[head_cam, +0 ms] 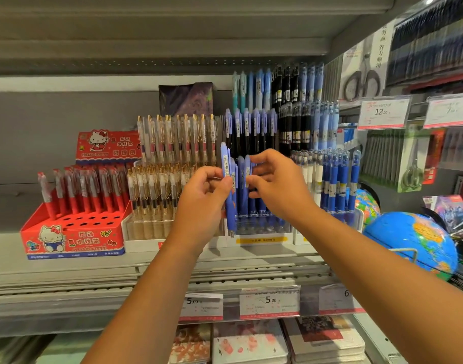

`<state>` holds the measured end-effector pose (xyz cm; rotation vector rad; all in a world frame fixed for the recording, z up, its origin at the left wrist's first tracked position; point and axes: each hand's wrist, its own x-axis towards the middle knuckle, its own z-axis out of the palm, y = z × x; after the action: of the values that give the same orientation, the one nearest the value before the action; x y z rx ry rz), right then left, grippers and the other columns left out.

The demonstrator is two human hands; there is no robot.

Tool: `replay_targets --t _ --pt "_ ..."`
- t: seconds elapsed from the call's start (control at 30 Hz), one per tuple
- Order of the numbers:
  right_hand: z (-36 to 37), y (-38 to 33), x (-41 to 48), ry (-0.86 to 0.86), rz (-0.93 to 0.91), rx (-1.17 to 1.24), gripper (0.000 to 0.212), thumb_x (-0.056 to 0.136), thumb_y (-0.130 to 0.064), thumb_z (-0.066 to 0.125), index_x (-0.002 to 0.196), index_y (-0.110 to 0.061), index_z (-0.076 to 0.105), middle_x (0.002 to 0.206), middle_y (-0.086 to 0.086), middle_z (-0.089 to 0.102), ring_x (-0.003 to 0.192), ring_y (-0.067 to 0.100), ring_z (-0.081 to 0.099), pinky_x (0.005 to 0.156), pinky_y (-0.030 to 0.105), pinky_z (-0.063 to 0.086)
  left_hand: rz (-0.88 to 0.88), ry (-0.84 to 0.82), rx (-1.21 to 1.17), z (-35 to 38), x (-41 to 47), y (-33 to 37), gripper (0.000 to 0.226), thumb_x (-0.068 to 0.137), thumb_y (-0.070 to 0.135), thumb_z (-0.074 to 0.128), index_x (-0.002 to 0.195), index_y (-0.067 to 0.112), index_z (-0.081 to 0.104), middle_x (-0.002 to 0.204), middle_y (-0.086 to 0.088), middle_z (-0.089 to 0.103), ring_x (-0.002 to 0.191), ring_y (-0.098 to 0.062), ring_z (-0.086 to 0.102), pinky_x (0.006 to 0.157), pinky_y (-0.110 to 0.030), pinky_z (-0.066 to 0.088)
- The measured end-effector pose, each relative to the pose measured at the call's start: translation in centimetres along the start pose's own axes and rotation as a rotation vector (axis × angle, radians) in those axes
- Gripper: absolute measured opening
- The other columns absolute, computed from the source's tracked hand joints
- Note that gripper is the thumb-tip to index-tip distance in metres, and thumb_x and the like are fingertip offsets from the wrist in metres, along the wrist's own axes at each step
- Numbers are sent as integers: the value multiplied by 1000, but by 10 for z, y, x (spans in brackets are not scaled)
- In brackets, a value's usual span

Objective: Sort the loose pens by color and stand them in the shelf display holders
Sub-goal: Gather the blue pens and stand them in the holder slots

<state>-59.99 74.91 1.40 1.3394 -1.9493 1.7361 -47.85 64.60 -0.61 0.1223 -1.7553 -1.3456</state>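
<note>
- Head view: store shelf (pixel 67 269) packed w/ pen displays; two bare arms reach in from the bottom.
- L hand (pixel 206 195) grasps one periwinkle pen (pixel 229 185), pinched btwn thumb and fingertips. Pen is upright, tip down, raised off the shelf near its front edge, mid-shelf.
- That pen is in front of the left side of the clear holder (pixel 262 228), its top a bit above the holder's front row.
- R hand (pixel 275 182), fingers curled, touches the tops of the matching standing pens (pixel 242 190) in that front row; can't tell if it actually grips one.
- Holder stands at shelf's front edge, approx. center; more periwinkle, black and light-blue pens rise in stepped rows behind.
- Left end of shelf: red box (pixel 73 232) w/ cartoon cat, red pens (pixel 86 187) in its back rows, round holes showing in front.
- Btwn red box and holder: gold-clip pens (pixel 157 185) in a clear display.
- Right of holder: dark-blue pens (pixel 338 179), upright; globe (pixel 414 240) at shelf's right end.
- Price tags (pixel 269 302) on shelf's front lip, two reading 5.00.
</note>
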Motion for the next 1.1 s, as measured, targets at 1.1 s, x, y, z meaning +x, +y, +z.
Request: replay_targets --t 1.1 --pt "-20 -19 -32 136 126 271 18 87 -12 73 98 -20 60 90 6 65 82 26 70 61 39 62 327 -170 452 11 -12 4 11 89 21 71 97 25 66 87 7 64 76 -5 59 66 -15 49"
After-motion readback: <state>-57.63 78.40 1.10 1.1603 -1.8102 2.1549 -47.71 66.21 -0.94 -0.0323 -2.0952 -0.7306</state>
